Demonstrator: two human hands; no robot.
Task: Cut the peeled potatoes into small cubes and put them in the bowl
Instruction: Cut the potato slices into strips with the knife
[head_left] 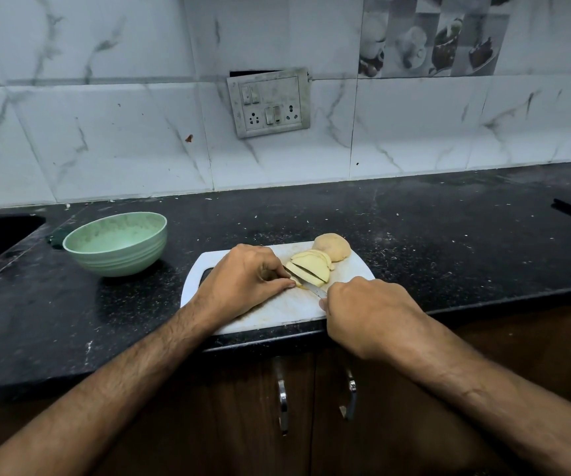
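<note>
Left hand pinches potato slices; right hand grips knife. Green bowl at 9 o'clock; cutting board overhangs desk edge.

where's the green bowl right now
In the head view the green bowl sits on the black counter, left of the cutting board and near the sink's corner.

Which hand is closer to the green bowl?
Left. The left hand is on the cutting board just right of the green bowl; the right hand is farther right.
</note>
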